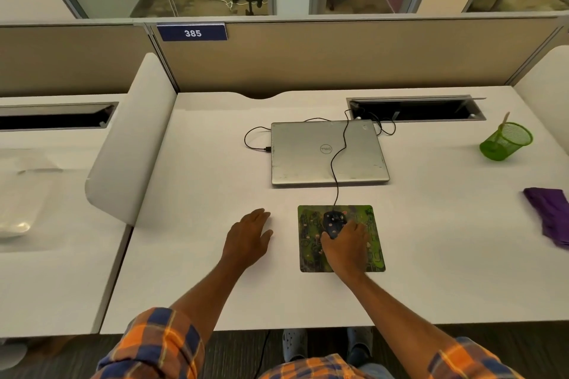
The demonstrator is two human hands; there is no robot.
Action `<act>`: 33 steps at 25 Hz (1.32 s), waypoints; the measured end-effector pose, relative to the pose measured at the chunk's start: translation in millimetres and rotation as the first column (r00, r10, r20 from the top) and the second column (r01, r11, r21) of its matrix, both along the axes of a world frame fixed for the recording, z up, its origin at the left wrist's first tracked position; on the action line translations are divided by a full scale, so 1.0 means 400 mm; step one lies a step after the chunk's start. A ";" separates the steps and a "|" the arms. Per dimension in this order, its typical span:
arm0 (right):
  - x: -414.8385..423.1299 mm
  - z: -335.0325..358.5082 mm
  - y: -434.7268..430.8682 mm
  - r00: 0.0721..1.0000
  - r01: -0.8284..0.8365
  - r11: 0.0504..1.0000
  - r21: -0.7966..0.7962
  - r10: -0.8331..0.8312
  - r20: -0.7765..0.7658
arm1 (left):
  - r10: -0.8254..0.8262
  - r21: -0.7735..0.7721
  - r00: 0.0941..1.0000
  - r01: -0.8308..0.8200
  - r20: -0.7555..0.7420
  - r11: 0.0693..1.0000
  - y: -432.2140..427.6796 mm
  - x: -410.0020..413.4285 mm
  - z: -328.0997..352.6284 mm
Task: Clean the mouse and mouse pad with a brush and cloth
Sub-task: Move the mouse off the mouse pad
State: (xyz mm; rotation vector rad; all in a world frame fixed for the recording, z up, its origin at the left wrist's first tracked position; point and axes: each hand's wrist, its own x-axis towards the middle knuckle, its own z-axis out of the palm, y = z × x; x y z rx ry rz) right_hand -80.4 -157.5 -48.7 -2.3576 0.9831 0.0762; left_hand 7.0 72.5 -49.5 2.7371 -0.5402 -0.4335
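A dark wired mouse point(334, 221) speckled with small bits lies on a green patterned mouse pad point(311, 221) in front of me. My right hand point(346, 244) grips the rear of the mouse, thumb on its left side. My left hand point(249, 237) rests flat on the desk just left of the pad, fingers straight. A purple cloth point(549, 214) lies folded at the far right. A brush handle point(503, 121) sticks out of a green mesh cup point(506, 141) at the back right.
A closed silver laptop point(329, 152) sits behind the pad, with the mouse cable point(337, 160) running over its lid into a cable slot point(415, 109). A white divider point(129, 144) bounds the desk on the left. The desk's front edge lies near my body.
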 end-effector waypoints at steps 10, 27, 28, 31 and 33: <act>0.111 0.050 0.134 0.987 -0.149 0.988 0.037 0.146 0.062 | 0.075 -0.015 0.997 -0.075 0.022 0.997 0.042 -0.006 -0.007; 0.172 0.008 0.307 0.962 -0.271 0.963 0.007 0.271 -0.009 | 0.163 0.011 0.986 -0.163 0.033 0.987 0.148 -0.037 -0.014; 0.170 0.006 0.306 0.962 -0.272 0.962 0.005 0.272 -0.012 | 0.167 0.006 0.986 -0.168 0.028 0.986 0.148 -0.039 -0.013; 0.166 0.003 0.305 0.960 -0.280 0.960 0.011 0.280 -0.005 | 0.173 -0.004 0.985 -0.173 0.021 0.985 0.149 -0.044 -0.011; 0.164 0.004 0.305 0.960 -0.281 0.960 0.024 0.281 -0.005 | 0.167 -0.008 0.986 -0.167 0.027 0.986 0.144 -0.046 -0.009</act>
